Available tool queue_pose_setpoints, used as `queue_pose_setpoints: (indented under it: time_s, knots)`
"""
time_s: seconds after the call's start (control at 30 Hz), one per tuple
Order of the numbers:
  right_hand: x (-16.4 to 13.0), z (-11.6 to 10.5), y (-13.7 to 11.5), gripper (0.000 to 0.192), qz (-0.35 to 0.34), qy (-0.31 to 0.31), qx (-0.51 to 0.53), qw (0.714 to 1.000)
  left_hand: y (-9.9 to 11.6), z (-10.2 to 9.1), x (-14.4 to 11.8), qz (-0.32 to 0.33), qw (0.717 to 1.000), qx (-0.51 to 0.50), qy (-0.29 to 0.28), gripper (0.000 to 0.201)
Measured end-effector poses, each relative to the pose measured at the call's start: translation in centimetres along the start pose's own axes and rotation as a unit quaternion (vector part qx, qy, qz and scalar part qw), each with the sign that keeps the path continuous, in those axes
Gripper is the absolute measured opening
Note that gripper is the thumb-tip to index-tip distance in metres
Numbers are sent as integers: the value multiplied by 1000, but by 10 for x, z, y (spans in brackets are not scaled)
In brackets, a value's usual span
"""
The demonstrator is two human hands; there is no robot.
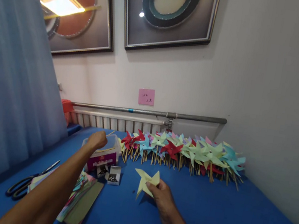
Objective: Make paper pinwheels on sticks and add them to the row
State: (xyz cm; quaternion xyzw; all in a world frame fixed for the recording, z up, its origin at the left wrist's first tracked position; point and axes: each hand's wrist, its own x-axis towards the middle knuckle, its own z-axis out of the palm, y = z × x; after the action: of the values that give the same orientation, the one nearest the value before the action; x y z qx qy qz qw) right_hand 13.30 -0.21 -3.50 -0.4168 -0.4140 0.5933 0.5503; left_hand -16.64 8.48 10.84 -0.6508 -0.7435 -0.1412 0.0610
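Note:
My right hand [164, 201] holds a pale yellow paper pinwheel [144, 182] over the blue surface, with the thumb pressed near its centre. My left hand [98, 140] is reached out over a clear plastic box [117, 145] with a purple label, its fingers closed. A thin stick [110, 133] shows just beyond that hand; whether the fingers hold it I cannot tell. In front of the box stand two small open white cartons, one of them [114, 177] with shiny metal pieces inside. A small dark piece [133, 191] lies left of the pinwheel.
Finished pinwheels [171, 150] on sticks lie in a long pile along the back. Black-handled scissors [22, 185] and stacked coloured paper [84, 200] are at the left, partly behind my left forearm. A blue curtain [14, 78] hangs left; a pipe [200, 118] runs along the wall.

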Motion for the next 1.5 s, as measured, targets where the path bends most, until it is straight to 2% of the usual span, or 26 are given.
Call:
queue_pose_setpoints:
  time_s: [0.07, 0.2, 0.33, 0.43, 0.57, 0.67, 0.73, 0.8, 0.83, 0.93, 1.03, 1.1, 1.17, 1.37, 1.5]
  knots:
    - [2, 0, 2, 36, 3, 7, 3, 1000, 8, 4, -12, 6, 1000, 14, 5, 30]
    - [1, 0, 0, 34, 12, 5, 3, 1000, 19, 24, -42, 47, 995, 81, 44, 34]
    - [-3, 0, -4, 33, 6, -2, 3, 1000, 17, 34, -53, 80, 988, 124, 53, 34]
    - [-4, 1, -5, 33, 7, 1, 8, 1000, 5, 31, -49, 75, 988, 124, 43, 34]
    - [-6, 3, -7, 32, 15, 7, 16, 1000, -21, 19, -43, 37, 990, 134, 39, 36]
    - [-9, 5, -10, 30, 17, 9, 25, 1000, -24, 7, -46, 32, 989, 138, 47, 36]
    - [-11, 5, -13, 28, 18, 18, 33, 999, -7, 1, -55, 47, 987, 122, 92, 35]
    - [-13, 4, -17, 28, 19, 22, 46, 999, 23, 1, -69, 53, 985, 63, 153, 31]
    - [-14, 3, -18, 28, 20, 26, 55, 998, 41, 4, -78, 65, 985, 17, 160, 30]
    - [-13, -3, -23, 30, 19, 45, 84, 995, 92, 30, -105, 111, 976, -150, 108, 30]
    - [-11, -8, -26, 30, 18, 64, 99, 993, 120, 64, -128, 104, 949, -293, 48, 26]
    - [-9, -11, -26, 31, 23, 70, 102, 992, 123, 82, -136, 99, 937, -335, 12, 23]
    - [-7, -13, -26, 31, 27, 76, 101, 992, 121, 90, -140, 88, 932, -351, -10, 18]
    - [-4, -16, -23, 29, 14, 78, 78, 994, 115, 82, -135, 31, 917, -396, -48, 15]
    - [-6, -11, -26, 32, 15, 74, 81, 994, 113, 80, -132, 28, 911, -409, -52, 12]
